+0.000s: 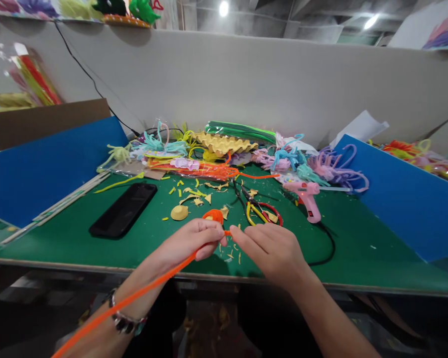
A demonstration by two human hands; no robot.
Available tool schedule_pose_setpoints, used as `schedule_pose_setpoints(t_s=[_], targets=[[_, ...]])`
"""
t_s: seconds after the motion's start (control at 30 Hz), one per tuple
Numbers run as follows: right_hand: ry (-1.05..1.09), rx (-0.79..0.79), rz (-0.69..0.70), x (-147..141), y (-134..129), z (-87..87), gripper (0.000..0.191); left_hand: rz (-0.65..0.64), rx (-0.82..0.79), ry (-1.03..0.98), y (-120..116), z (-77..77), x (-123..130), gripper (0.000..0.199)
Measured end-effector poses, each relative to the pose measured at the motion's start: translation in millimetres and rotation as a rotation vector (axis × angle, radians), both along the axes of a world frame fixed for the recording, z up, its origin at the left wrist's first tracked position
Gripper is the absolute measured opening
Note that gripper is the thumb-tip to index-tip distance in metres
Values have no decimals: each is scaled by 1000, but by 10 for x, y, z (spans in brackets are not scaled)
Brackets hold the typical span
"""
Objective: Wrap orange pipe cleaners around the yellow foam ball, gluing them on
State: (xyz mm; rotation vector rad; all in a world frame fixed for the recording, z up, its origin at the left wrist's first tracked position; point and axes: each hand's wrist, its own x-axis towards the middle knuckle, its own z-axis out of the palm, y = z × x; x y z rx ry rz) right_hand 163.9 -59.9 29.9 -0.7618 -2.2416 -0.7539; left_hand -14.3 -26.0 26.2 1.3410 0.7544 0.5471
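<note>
Orange strand (145,290) through left grip (194,237)

The left hand (197,236) partly hides an orange coil (214,215); the bottom edge crops an orange strand (153,284).

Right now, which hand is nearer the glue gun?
Right. The right hand is just short of the glue gun and to its left; the left hand is farther left, beyond the right hand.
</note>
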Motion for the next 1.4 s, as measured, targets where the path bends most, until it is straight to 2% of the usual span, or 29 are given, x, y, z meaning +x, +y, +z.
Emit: schedule_pose_setpoints(t_s=[0.07,0.1,0.13,0.17,0.27,0.3,0.33,0.37,0.4,0.43,0.53,0.57,0.6,0.67,0.73,0.77,0.83,0.87,0.93,1.0,1.03,1.07,1.1,1.13,1.17,1.23,1.3,1.33,1.4], targets=[[53,-53,-5,-12,-1,1,26,7,44,24,-11,4,-1,24],[121,-157,-2,-20,-2,0,27,26,111,55,-23,9,-2,23],[217,-330,10,-28,-3,-2,28,57,227,98,-36,17,-5,22],[332,-573,39,-35,-6,-4,29,98,397,141,-48,25,-11,21],[685,-1413,242,-52,-13,-16,33,243,1107,245,-65,45,-48,17],[771,-1600,317,-56,-13,-24,34,283,1308,261,-62,48,-62,17],[820,-1703,370,-60,-11,-35,36,314,1440,268,-56,47,-72,16],[837,-1705,375,-64,-7,-46,37,336,1485,274,-48,45,-77,16],[815,-1607,327,-67,0,-57,37,337,1443,284,-40,40,-75,16],[751,-1422,246,-70,8,-68,36,321,1317,287,-33,34,-67,16],[409,-597,-22,-87,38,-94,27,212,665,232,-24,12,-19,23],[287,-358,-75,-95,46,-100,26,171,460,198,-24,5,-2,24],[187,-182,-110,-104,53,-105,27,142,300,158,-23,-2,12,25],[80,-1,-146,-121,56,-111,30,96,126,88,-23,-10,28,26],[67,33,-152,-127,44,-108,33,64,95,64,-23,-3,22,27],[84,3,-140,-124,31,-102,34,53,131,77,-23,6,10,27],[142,-216,-85,-107,0,-81,34,30,360,163,-26,28,-28,24],[205,-410,-59,-96,-15,-68,33,26,569,226,-28,38,-50,23],[379,-924,12,-75,-33,-45,32,35,1104,346,-32,47,-92,24],[591,-1442,120,-67,-25,-46,35,113,1575,413,-38,40,-119,26],[690,-1637,187,-69,-13,-57,36,164,1732,421,-41,33,-123,25],[764,-1766,250,-74,3,-73,36,209,1818,417,-43,26,-122,25],[814,-1809,286,-81,18,-91,36,243,1826,403,-44,20,-115,23],[842,-1751,278,-88,31,-107,35,251,1739,392,-45,15,-104,22],[826,-1606,230,-93,37,-119,34,229,1568,380,-45,12,-89,22],[663,-1116,91,-95,29,-122,28,124,1017,336,-45,8,-57,25],[381,-568,-10,-83,1,-101,23,35,465,232,-48,7,-33,29],[244,-350,-29,-74,-16,-87,25,10,268,171,-50,7,-27,30],[66,-82,-32,-57,-41,-61,28,-13,55,71,-54,11,-28,33]])
